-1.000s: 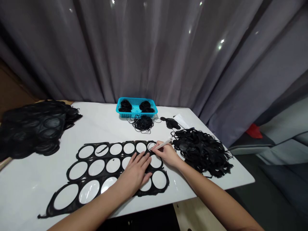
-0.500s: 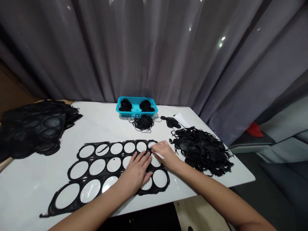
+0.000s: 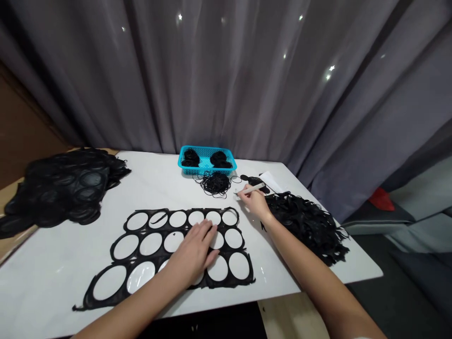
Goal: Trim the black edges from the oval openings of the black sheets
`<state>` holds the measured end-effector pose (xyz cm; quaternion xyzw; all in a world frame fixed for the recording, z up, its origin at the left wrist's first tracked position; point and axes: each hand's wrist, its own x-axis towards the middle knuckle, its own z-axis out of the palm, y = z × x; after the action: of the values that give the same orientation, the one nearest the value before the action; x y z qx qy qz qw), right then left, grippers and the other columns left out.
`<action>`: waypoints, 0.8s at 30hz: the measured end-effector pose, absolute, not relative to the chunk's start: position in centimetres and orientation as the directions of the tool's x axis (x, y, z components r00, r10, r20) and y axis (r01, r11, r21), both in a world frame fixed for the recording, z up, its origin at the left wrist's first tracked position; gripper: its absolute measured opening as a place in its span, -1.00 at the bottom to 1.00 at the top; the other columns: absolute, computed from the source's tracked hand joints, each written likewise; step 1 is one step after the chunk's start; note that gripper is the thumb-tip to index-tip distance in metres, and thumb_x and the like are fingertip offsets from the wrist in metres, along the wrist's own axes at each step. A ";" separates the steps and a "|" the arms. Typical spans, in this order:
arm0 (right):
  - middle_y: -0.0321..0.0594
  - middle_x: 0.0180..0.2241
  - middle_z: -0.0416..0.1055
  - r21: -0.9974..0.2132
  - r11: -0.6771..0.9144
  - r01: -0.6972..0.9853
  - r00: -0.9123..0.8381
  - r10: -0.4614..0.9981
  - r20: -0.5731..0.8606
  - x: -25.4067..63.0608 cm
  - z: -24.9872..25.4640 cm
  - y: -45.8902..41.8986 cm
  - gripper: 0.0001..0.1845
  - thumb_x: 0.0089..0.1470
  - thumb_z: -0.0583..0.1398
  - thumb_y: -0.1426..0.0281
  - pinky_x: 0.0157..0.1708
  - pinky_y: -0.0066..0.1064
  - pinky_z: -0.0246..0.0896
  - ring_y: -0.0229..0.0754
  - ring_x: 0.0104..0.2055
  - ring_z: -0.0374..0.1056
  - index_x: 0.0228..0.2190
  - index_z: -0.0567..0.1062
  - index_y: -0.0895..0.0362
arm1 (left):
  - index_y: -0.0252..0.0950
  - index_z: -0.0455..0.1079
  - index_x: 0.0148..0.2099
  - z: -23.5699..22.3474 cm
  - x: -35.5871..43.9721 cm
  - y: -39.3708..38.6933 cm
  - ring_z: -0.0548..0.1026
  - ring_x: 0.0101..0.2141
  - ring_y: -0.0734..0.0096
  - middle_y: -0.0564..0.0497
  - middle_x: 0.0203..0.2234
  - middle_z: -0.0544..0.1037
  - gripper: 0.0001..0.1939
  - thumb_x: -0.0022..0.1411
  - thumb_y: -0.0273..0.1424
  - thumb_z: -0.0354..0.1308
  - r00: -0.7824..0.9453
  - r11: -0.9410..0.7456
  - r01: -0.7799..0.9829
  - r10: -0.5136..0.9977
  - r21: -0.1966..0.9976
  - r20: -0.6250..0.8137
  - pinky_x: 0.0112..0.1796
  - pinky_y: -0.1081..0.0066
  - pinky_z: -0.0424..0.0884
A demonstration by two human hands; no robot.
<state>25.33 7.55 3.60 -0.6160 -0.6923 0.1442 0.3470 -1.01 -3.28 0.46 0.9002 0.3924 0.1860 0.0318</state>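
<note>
A black rubber-like sheet [image 3: 139, 256] with rows of large round holes lies flat on the white table. My left hand [image 3: 196, 245] rests on it, palm down and fingers stretched out, covering part of the middle holes. Beyond the sheet's far right corner, my right hand [image 3: 254, 200] grips a slim whitish pen-like tool [image 3: 254, 189], its dark tip pointing left. The tool is clear of the sheet. A thin dark strip [image 3: 158, 218] crosses one hole in the far row. Just ahead of my right hand lies a tangled heap of thin black rings [image 3: 216, 183].
A blue basket [image 3: 208, 173] with black ring bundles stands at the back. Black scraps [image 3: 307, 226] are heaped at right, beside my right forearm. More black sheets [image 3: 67, 186] are stacked at left. White paper [image 3: 270, 181] and small black discs [image 3: 254, 181] lie at back right.
My right hand has moved off the sheet's far right corner, away from me and to the right, and the pen-like tool now shows in it. My left hand stays flat on the sheet.
</note>
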 end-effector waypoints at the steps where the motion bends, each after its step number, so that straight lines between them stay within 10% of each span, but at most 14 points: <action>1: -0.27 -0.46 0.48 -0.679 0.224 0.699 -0.045 0.962 0.271 24.3 3.7 6.7 -0.77 0.17 0.14 0.28 -0.34 -0.41 0.14 -0.16 -0.38 0.35 -0.50 0.34 0.06 | -0.35 0.22 0.33 0.4 -1.4 -3.2 0.33 0.27 -0.06 -0.30 0.28 0.34 -0.45 0.40 -0.25 0.11 0.607 -0.672 0.717 0.733 0.186 0.307 0.23 -0.04 0.29; 12: -0.26 -0.34 0.56 -0.875 0.231 0.426 -0.347 0.935 0.078 19.4 2.4 2.0 -0.86 0.16 0.22 0.31 -0.23 -0.38 0.26 -0.17 -0.28 0.44 -0.41 0.47 0.10 | -0.33 0.24 0.33 -0.7 -2.2 -3.4 0.28 0.30 -0.04 -0.23 0.29 0.34 -0.48 0.43 -0.20 0.07 0.597 -0.652 0.742 0.747 0.153 0.291 0.24 -0.05 0.27; 24: -0.25 -0.31 0.55 -0.796 0.367 0.482 -0.406 0.898 0.168 19.1 2.0 1.7 -0.89 0.20 0.18 0.41 -0.14 -0.31 0.27 -0.14 -0.22 0.44 -0.40 0.47 0.09 | -0.29 0.23 0.35 -1.4 -2.2 -3.4 0.27 0.30 0.00 -0.18 0.29 0.35 -0.48 0.45 -0.19 0.04 0.583 -0.651 0.738 0.748 0.178 0.318 0.24 -0.02 0.26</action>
<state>19.06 1.71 1.97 -0.4496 -0.7672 0.3384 0.3078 -2.21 -3.43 -1.39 0.8894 0.4178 0.1848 0.0133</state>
